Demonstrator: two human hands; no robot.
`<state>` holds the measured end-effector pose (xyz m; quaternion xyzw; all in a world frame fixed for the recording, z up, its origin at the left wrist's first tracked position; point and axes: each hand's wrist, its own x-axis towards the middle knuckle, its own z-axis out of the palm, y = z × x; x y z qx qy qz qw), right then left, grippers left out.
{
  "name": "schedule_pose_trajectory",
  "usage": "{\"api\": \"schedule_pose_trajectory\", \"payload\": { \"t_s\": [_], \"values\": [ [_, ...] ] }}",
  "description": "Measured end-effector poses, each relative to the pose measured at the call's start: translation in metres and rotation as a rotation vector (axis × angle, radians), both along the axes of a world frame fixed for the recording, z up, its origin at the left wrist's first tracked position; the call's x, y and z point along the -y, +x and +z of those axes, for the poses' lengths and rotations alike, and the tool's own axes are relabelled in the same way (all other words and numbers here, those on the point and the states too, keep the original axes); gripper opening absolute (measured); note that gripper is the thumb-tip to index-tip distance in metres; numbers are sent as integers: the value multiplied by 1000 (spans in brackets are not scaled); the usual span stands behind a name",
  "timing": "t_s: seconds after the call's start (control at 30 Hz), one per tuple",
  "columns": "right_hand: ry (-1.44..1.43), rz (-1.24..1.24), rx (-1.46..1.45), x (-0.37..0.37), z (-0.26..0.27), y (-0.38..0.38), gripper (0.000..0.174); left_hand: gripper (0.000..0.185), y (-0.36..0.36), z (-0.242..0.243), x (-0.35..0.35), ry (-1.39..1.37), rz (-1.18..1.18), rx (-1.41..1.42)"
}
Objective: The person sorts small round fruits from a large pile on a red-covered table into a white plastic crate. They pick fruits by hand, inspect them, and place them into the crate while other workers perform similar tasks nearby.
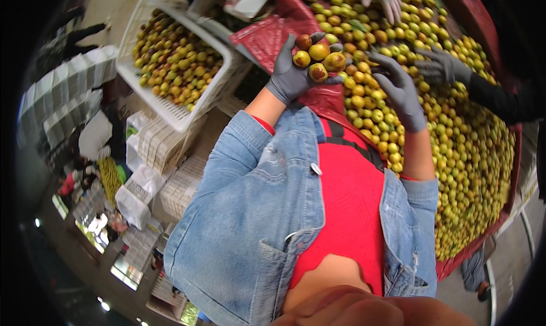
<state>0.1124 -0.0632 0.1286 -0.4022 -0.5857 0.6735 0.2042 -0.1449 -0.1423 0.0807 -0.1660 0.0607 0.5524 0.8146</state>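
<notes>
My left hand (pixel 292 72), in a grey glove, is turned palm up and cradles several jujubes (pixel 319 52). They are yellow-green with reddish-brown patches, resting on the palm and spread fingers. My right hand (pixel 399 89), also grey-gloved, hovers at the near edge of a large heap of jujubes (pixel 465 155). Its fingers are loosely bent and apart, with no fruit visible in them; whether the fingertips touch the heap I cannot tell. Red sheeting (pixel 294 23) lines the heap's edge beneath and beside my left hand.
Another person's grey-gloved hand (pixel 443 66) reaches over the heap from the right. A second pale-gloved hand (pixel 386 2) is at the top. To the left stands a white plastic crate (pixel 172 115) holding jujubes. Stacked crates (pixel 164 145) and a white bag (pixel 138 194) lie beyond.
</notes>
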Motion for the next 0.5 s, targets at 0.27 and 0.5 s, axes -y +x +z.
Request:
{"api": "schedule_pose_trajectory", "payload": {
  "t_s": [0.27, 0.5],
  "values": [
    [-129, -56, 15, 18, 2, 11, 34, 97, -207, 27, 53, 210, 937, -121],
    [-165, 19, 92, 56, -31, 20, 32, 61, -227, -20, 50, -103, 898, -362]
  ]
}}
